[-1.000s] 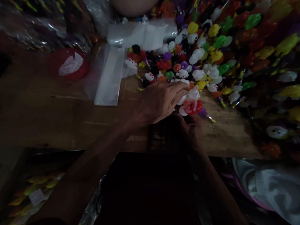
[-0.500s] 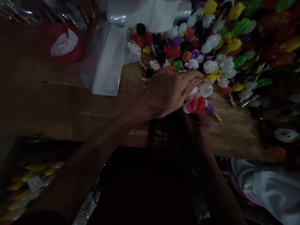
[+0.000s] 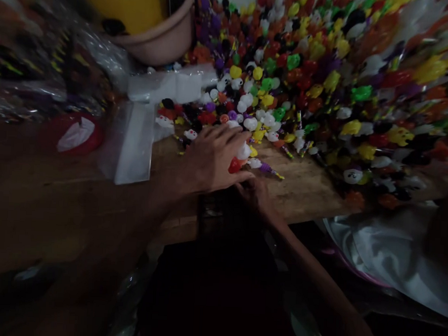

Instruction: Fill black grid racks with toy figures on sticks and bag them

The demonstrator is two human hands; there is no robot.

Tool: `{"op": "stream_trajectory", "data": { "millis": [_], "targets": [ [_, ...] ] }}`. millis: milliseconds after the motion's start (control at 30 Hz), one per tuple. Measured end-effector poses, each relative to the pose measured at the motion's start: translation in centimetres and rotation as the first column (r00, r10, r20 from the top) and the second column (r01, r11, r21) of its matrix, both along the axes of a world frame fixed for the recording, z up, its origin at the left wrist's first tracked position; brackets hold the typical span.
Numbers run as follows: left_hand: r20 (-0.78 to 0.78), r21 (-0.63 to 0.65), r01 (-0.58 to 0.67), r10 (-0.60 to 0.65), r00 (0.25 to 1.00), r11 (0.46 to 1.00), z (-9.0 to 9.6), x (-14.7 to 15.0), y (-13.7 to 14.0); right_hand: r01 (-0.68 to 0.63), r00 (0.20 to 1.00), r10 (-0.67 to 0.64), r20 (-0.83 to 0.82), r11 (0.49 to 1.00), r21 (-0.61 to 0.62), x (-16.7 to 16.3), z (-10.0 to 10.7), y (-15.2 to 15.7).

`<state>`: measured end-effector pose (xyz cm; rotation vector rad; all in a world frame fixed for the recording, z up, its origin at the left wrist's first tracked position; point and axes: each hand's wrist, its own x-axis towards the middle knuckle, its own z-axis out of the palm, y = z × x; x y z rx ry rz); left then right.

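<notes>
Filling the upper right of the frame, a heap of bright toys [image 3: 324,78] covers a dim wooden table [image 3: 304,191]. At centre the left hand [image 3: 209,157] grasps a red toy [image 3: 234,164]; the right hand [image 3: 254,194], just below, is too dark to tell. The view has swung since earlier, revealing a yellow helmet [image 3: 123,5] upper left.

I see my left hand [image 3: 213,160] spread over small toys [image 3: 243,156] on the bench [image 3: 304,189]. My right hand [image 3: 254,194] sits just beneath, shadowed.
</notes>
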<state>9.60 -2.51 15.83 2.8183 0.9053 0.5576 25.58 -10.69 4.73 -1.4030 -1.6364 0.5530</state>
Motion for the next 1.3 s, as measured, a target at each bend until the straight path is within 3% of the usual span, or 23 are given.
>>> {"op": "stream_trajectory", "data": {
  "millis": [100,167,267,333,500,633,767,900,1000,1100,1133,1233,1300],
  "targets": [
    [-0.123,-0.066,0.025,-0.033,0.992,0.998,0.1,1.0,0.1,0.185,0.976,-0.194,0.097,0.979,0.091,3.1,0.6,-1.6],
    [-0.158,-0.091,0.025,-0.040,0.987,0.996,-0.4,1.2,0.2,0.298,0.907,-0.315,0.279,0.949,0.102,5.3,0.9,-1.8],
    [-0.075,-0.102,0.072,-0.080,0.994,0.992,-0.7,0.9,0.4,0.333,0.758,-0.295,0.582,0.942,0.043,7.3,0.9,-1.2],
    [0.025,-0.124,0.095,-0.093,0.995,0.988,-0.3,0.7,0.5,0.302,0.722,-0.238,0.650,0.953,0.014,7.6,1.0,-0.9],
    [0.152,-0.169,0.007,0.019,0.988,0.986,1.8,0.4,1.1,0.312,0.857,-0.252,0.449,0.948,-0.065,8.1,1.3,-2.7],
    [0.187,-0.123,-0.034,0.057,0.981,0.992,2.3,0.4,0.5,0.386,0.892,-0.338,0.300,0.915,-0.120,8.6,1.0,-4.2],
    [0.357,-0.052,-0.156,0.164,0.920,0.986,1.9,0.3,-3.7,0.297,0.938,-0.299,0.174,0.954,0.036,5.7,3.3,-5.1],
    [0.402,-0.139,-0.175,0.217,0.889,0.975,-0.2,-0.1,-8.4,0.093,0.984,-0.128,0.121,0.960,0.264,0.7,7.0,-5.6],
    [0.436,-0.247,-0.197,0.291,0.851,0.949,-1.6,-1.2,-10.1,-0.051,0.988,-0.004,0.154,0.934,0.353,-2.1,8.0,-5.3],
    [0.373,-0.483,-0.221,0.428,0.823,0.847,-3.0,-3.5,-10.7,-0.100,0.991,0.065,0.118,0.941,0.324,-4.5,6.3,-4.8],
    [0.320,-0.577,-0.254,0.502,0.804,0.776,-3.6,-4.5,-10.9,-0.117,0.989,0.085,0.119,0.949,0.294,-5.4,5.4,-4.7],
    [0.124,-0.790,-0.381,0.733,0.669,0.481,-5.7,-7.0,-11.4,-0.130,0.972,0.096,0.216,0.980,0.151,-8.1,2.8,-4.7],
    [0.106,-0.859,-0.358,0.811,0.575,0.366,-7.0,-8.1,-11.6,-0.140,0.951,0.119,0.285,0.989,0.056,-9.1,2.0,-4.8]
  ]
}}
